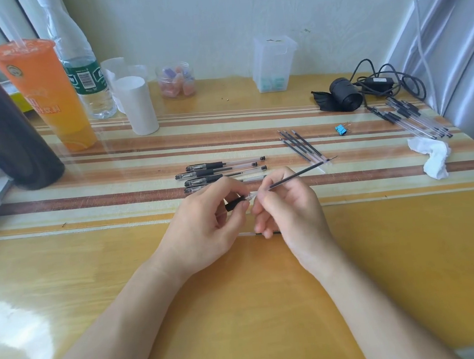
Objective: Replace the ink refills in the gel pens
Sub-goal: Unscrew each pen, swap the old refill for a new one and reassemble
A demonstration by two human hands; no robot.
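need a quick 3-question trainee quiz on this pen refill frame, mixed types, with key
1. Multiple choice: the right hand pinches A) an ink refill B) a binder clip C) a straw.
2. True or false: the left hand holds nothing.
3. Fill in: seen from the person, the assembled gel pens lie just ___ the hands.
Key: 1 A. 2 false, it grips a black grip section. 3 beyond.

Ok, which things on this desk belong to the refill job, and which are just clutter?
Job: left hand, grip section; right hand, refill; row of gel pens; loose refills; pen pile at right edge.
Lying about: orange drink, water bottle, paper roll, sweet jar, binder clip, tissue, cables.
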